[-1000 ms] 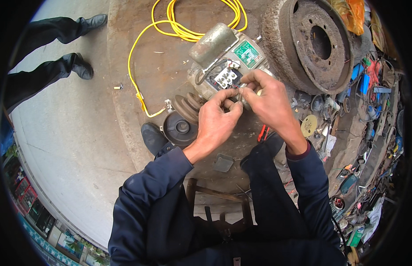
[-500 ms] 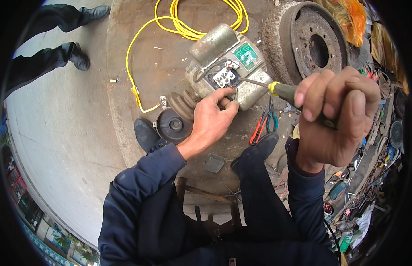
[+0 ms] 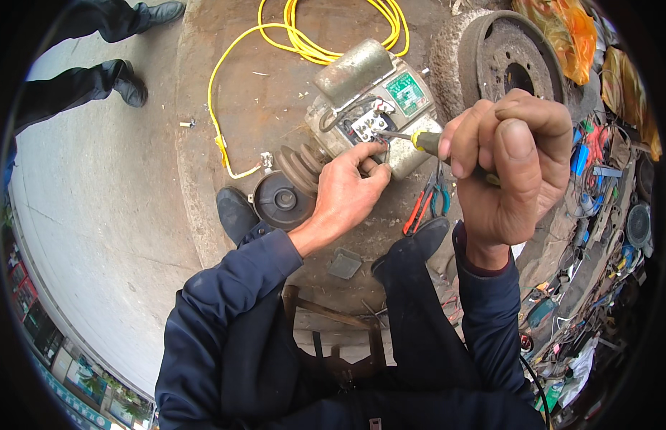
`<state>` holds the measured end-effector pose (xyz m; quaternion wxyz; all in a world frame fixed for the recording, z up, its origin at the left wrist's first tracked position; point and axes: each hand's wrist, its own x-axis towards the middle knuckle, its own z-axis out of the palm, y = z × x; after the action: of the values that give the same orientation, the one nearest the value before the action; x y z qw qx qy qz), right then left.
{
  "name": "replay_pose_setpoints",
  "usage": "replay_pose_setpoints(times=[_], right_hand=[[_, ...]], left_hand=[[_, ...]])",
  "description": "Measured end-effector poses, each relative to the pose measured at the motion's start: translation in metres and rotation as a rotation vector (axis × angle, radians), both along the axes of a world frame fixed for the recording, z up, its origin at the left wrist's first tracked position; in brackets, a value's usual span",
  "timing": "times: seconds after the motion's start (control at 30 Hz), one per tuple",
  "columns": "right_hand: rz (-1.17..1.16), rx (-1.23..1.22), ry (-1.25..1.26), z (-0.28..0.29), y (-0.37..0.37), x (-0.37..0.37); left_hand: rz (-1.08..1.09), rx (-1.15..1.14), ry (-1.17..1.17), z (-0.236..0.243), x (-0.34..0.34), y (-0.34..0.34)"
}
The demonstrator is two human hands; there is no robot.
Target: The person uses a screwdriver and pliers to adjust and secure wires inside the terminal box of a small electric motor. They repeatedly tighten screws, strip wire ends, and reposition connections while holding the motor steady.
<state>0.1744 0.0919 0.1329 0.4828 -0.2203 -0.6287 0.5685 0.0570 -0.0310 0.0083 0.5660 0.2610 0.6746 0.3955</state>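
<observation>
A grey electric motor (image 3: pixel 411 159) rests on the ground before me, with a green label plate and a cylindrical housing (image 3: pixel 353 73) on top. Its wiring box is uncovered and shows a white terminal block (image 3: pixel 367 125) with screws. My right hand (image 3: pixel 518 172) is closed round the dark and yellow handle of a screwdriver (image 3: pixel 426 141); the tip meets the block's lower right corner, as far as I can see. Beside the block, my left hand (image 3: pixel 343 192) pinches a thin wire (image 3: pixel 386 145) between thumb and fingers; its end is hidden. A stepped pulley (image 3: pixel 298 170) sits at the motor's left end.
Red and blue pliers (image 3: pixel 422 205) lie right of my left hand. A round black cover (image 3: pixel 283 201) is near my left shoe. Coiled yellow cable (image 3: pixel 304 44) lies beyond the motor, a rusty wheel rim (image 3: pixel 483 64) to its right. Scrap fills the right side; another person's legs (image 3: pixel 82 84) stand far left.
My right hand has moved left and slightly down, bringing the screwdriver tip onto the terminal block. My left hand keeps its pinch beside the block. The view has shifted slightly.
</observation>
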Motion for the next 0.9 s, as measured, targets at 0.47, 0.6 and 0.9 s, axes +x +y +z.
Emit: replay_pose_setpoints(times=[0.47, 0.6, 0.9], right_hand=[[-0.206, 0.07, 0.002, -0.009, -0.006, -0.016], [-0.286, 0.222, -0.056, -0.015, -0.016, -0.028], [0.227, -0.08, -0.584, 0.034, 0.015, 0.002]], left_hand=[[0.006, 0.028, -0.015, 0.001, 0.001, 0.001], [0.016, 0.018, -0.007, -0.004, 0.002, -0.001], [0.003, 0.05, -0.009, -0.006, 0.001, 0.0]])
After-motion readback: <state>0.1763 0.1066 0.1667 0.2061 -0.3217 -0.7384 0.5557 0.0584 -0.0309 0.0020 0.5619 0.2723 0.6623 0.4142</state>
